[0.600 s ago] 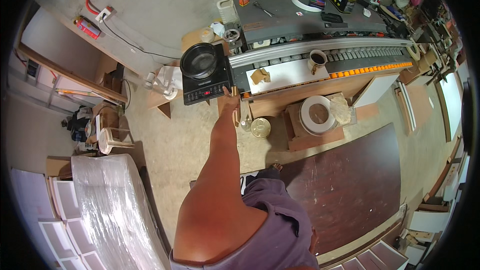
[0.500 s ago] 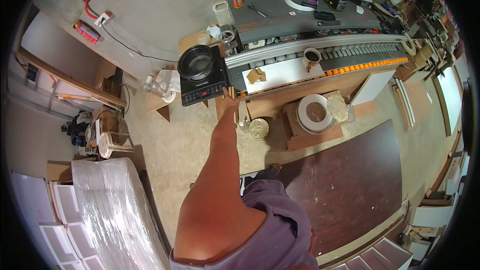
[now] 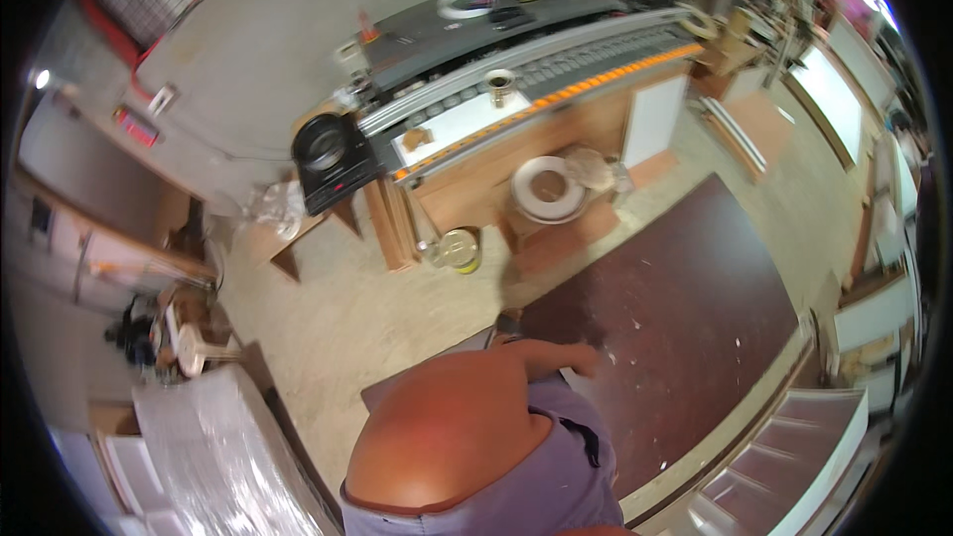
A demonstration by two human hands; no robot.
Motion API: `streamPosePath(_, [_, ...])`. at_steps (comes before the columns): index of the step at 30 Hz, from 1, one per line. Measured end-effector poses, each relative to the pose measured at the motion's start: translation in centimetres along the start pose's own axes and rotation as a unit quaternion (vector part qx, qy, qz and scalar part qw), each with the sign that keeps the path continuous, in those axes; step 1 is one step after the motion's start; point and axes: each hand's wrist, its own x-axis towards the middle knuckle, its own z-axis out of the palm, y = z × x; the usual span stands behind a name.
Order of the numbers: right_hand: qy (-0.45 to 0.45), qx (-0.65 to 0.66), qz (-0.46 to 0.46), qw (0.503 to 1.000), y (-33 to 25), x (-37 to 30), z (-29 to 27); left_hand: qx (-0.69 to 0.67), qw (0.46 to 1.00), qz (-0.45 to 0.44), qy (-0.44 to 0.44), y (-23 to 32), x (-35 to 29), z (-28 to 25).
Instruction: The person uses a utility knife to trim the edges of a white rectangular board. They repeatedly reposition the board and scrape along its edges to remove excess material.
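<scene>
My left arm is bent across my body, and my left hand (image 3: pixel 581 359) hangs over a large dark brown board (image 3: pixel 685 308), blurred by motion. Its fingers are too smeared to read. At the lower edge only a sliver of skin shows on my right side; my right hand is out of sight. Away to the upper left, a black frying pan (image 3: pixel 323 145) sits on a black induction cooktop (image 3: pixel 342 187). A cup (image 3: pixel 499 85) stands on a white panel (image 3: pixel 462 123), with a small brown piece (image 3: pixel 416 138) near the panel's left end.
Behind the panel runs a long grey machine bench (image 3: pixel 427 30) with an orange strip (image 3: pixel 606 75). White edging rolls (image 3: pixel 547 191) and a round tin (image 3: pixel 460 249) stand below. A plastic-wrapped stack (image 3: pixel 223 447) lies lower left, white drawer-like frames (image 3: pixel 784 457) lower right.
My left hand has left the cooktop's front edge and drawn back close to my body. The whole view has swung to the right and blurred.
</scene>
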Motion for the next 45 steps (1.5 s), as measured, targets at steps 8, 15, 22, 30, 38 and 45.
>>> streamPosePath(8, [0.208, 0.308, 0.173, 0.912, 15.1, -6.7, -5.0, 0.15, 0.965, 0.165, -0.134, 9.9, 9.0, 5.0])
streamPosePath(15, [0.302, 0.443, 0.248, 0.807, 25.5, -12.7, 1.6, 0.165, 0.902, -0.104, -0.384, 26.5, 12.3, 4.1])
streamPosePath(22, [0.252, 0.461, 0.256, 0.811, 25.4, -9.1, 6.6, 0.382, 0.865, 0.167, -0.279, 34.4, 30.5, 13.6])
streamPosePath(30, [0.332, 0.834, 0.06, 0.437, 21.4, -8.6, -9.4, 0.44, 0.782, 0.229, -0.376, 49.5, 40.7, 24.1])
streamPosePath(38, [0.442, 0.796, 0.166, 0.379, 36.9, -7.2, -6.6, 0.454, 0.718, 0.343, -0.4, 68.0, 45.2, 43.7])
streamPosePath(45, [0.454, 0.82, 0.102, 0.333, 44.7, -14.1, -25.3, 0.494, 0.719, 0.316, -0.372, 76.4, 44.0, 53.4])
